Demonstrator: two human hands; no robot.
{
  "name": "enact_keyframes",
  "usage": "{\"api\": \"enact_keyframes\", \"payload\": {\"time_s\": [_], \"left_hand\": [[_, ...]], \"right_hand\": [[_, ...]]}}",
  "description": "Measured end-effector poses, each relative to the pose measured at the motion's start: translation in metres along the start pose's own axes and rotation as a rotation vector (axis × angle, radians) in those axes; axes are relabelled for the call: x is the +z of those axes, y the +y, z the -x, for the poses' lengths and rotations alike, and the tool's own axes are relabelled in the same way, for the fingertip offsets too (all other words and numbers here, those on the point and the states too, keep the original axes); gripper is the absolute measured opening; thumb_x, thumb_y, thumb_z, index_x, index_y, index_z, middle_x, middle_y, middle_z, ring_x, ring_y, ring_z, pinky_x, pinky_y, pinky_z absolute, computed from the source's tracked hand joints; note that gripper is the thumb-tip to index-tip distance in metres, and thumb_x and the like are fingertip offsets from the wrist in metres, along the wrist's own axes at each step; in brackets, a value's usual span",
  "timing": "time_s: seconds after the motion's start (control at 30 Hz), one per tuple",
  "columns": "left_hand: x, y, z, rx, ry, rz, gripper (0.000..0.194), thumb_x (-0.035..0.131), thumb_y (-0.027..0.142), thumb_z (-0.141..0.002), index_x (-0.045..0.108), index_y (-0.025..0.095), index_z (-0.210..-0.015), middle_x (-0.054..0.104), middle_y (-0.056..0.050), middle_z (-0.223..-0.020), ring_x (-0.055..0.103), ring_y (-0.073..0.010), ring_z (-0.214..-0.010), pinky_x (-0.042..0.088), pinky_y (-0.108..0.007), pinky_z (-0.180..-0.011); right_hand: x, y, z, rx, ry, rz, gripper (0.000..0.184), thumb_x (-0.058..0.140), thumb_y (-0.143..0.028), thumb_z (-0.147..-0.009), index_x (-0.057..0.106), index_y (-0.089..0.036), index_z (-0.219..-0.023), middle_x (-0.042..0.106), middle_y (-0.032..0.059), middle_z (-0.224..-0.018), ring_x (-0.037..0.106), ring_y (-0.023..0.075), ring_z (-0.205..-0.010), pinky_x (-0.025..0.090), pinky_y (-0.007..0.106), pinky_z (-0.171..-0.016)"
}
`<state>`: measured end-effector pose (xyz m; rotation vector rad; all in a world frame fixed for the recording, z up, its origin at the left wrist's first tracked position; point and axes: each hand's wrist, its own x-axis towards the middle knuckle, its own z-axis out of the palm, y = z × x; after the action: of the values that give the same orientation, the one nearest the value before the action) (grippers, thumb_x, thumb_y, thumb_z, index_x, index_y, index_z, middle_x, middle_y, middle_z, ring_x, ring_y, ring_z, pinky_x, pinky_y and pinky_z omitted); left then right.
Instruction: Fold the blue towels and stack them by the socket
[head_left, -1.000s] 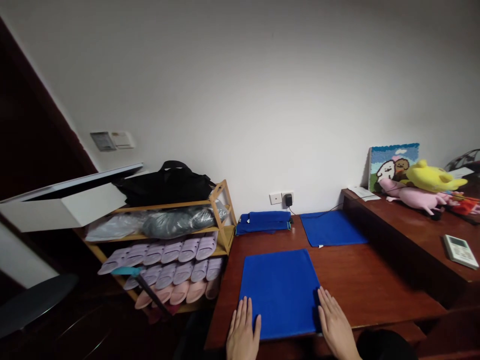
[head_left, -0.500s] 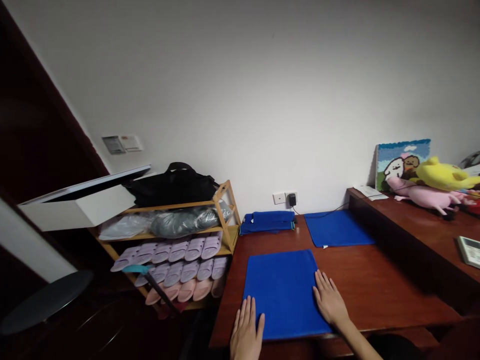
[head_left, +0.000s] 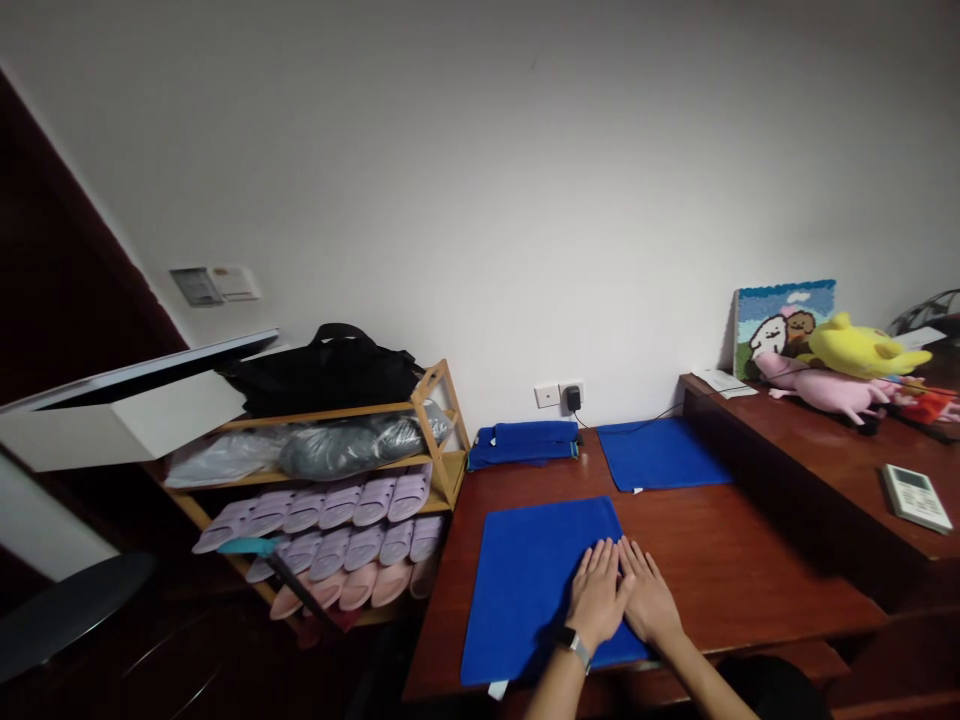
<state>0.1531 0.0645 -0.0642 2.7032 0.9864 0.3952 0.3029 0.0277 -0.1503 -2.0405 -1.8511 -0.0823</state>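
A blue cloth [head_left: 525, 570] lies flat on the reddish-brown table [head_left: 720, 560], with a small white tag at its near edge. My left hand [head_left: 600, 595] rests palm down on the right part of this cloth, fingers stretched out; a watch is on that wrist. Right beside it, my right hand [head_left: 651, 598] lies flat at the cloth's right edge, fingers extended, and the two thumbs meet or overlap. Neither hand grips anything. Behind are a second flat blue cloth [head_left: 664, 455] and a folded blue stack [head_left: 525, 443] against the wall.
A wooden rack [head_left: 450, 480] at left holds slippers [head_left: 341, 505], plastic-wrapped items and a black bag [head_left: 330, 372]. On the raised desk at right are plush toys [head_left: 825, 390], a picture [head_left: 784, 320] and a calculator-like device [head_left: 916, 497]. A plugged-in adapter [head_left: 574, 397] trails a cord.
My left hand has moved from the cloth's left edge across to its right side, beside my right hand. My right hand moved slightly up along the right edge. The cloth stays spread out.
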Motion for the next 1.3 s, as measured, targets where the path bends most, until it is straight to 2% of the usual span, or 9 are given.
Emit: {"api": "enact_keyframes", "payload": {"time_s": [0.07,0.17,0.37,0.47,0.53,0.77,0.9,1.1,1.3], "left_hand": [[0.009,-0.001,-0.004,-0.014,-0.026,0.013,0.066,0.016,0.052,-0.11,0.032,0.018,-0.164,0.037,-0.008,-0.169,0.031,-0.022,-0.158,0.027,-0.045,-0.131],[0.009,-0.022,0.007,-0.079,-0.021,-0.043,0.066,0.016,0.052,-0.11,0.03,0.019,-0.165,0.033,-0.006,-0.17,0.028,-0.0218,-0.159,0.026,-0.046,-0.132],[-0.031,-0.11,0.059,-0.409,0.015,-0.213,0.075,0.015,0.061,-0.108,0.033,0.014,-0.164,0.029,-0.01,-0.171,0.026,-0.0275,-0.159,0.023,-0.051,-0.132],[-0.046,-0.15,0.082,-0.534,0.046,-0.259,0.077,0.016,0.06,-0.107,0.032,0.011,-0.164,0.027,-0.012,-0.171,0.024,-0.0279,-0.16,0.023,-0.051,-0.131],[-0.049,-0.165,0.092,-0.569,0.074,-0.264,0.077,0.016,0.06,-0.108,0.031,0.011,-0.164,0.026,-0.011,-0.171,0.024,-0.027,-0.16,0.023,-0.05,-0.131],[-0.044,-0.167,0.096,-0.578,0.113,-0.246,0.081,0.014,0.063,-0.107,0.031,0.008,-0.164,0.026,-0.012,-0.171,0.024,-0.0252,-0.16,0.022,-0.046,-0.132],[-0.046,-0.167,0.096,-0.581,0.102,-0.236,0.082,0.013,0.062,-0.107,0.031,0.006,-0.164,0.026,-0.013,-0.171,0.024,-0.0254,-0.16,0.022,-0.046,-0.132],[-0.045,-0.168,0.098,-0.586,0.109,-0.236,0.079,0.015,0.061,-0.107,0.031,0.009,-0.164,0.026,-0.012,-0.172,0.025,-0.0262,-0.16,0.022,-0.046,-0.132],[-0.044,-0.17,0.097,-0.583,0.088,-0.25,0.08,0.015,0.06,-0.107,0.029,0.007,-0.165,0.026,-0.011,-0.172,0.023,-0.0256,-0.16,0.022,-0.045,-0.132]], "right_hand": [[-0.003,0.0,0.0,-0.009,-0.004,0.009,0.061,0.038,-0.032,-0.099,0.047,-0.017,-0.157,0.04,0.01,-0.165,0.037,0.0284,-0.155,0.033,0.05,-0.125],[-0.015,-0.008,-0.002,0.077,-0.073,-0.019,0.063,0.03,-0.038,-0.103,0.041,-0.014,-0.16,0.037,0.0094,-0.167,0.033,0.0265,-0.157,0.028,0.048,-0.128],[-0.049,-0.029,-0.005,0.187,-0.232,-0.056,0.07,0.019,-0.045,-0.105,0.027,-0.01,-0.164,0.026,0.0053,-0.172,0.02,0.0225,-0.161,0.015,0.044,-0.132],[-0.055,-0.031,-0.004,0.197,-0.256,-0.048,0.071,0.019,-0.045,-0.104,0.026,-0.009,-0.165,0.024,0.0052,-0.172,0.02,0.0224,-0.161,0.014,0.043,-0.133],[-0.054,-0.031,-0.004,0.199,-0.26,-0.042,0.071,0.018,-0.046,-0.104,0.026,-0.009,-0.165,0.025,0.0054,-0.172,0.02,0.0225,-0.161,0.015,0.043,-0.132],[-0.048,-0.031,-0.005,0.203,-0.263,0.019,0.071,0.018,-0.046,-0.104,0.029,-0.01,-0.164,0.028,0.0059,-0.171,0.023,0.024,-0.16,0.016,0.046,-0.132],[-0.047,-0.034,-0.022,0.213,-0.249,0.05,0.07,0.016,-0.045,-0.104,0.03,-0.012,-0.165,0.029,0.0061,-0.171,0.026,0.0262,-0.16,0.016,0.051,-0.131],[-0.038,-0.027,-0.056,0.174,-0.272,0.005,0.07,0.019,-0.041,-0.104,0.027,-0.008,-0.165,0.025,0.007,-0.172,0.02,0.0245,-0.161,0.017,0.045,-0.131],[-0.029,-0.021,-0.06,0.176,-0.251,-0.048,0.072,0.019,-0.045,-0.104,0.027,-0.006,-0.165,0.025,0.0103,-0.172,0.02,0.024,-0.161,0.016,0.045,-0.132]]}}
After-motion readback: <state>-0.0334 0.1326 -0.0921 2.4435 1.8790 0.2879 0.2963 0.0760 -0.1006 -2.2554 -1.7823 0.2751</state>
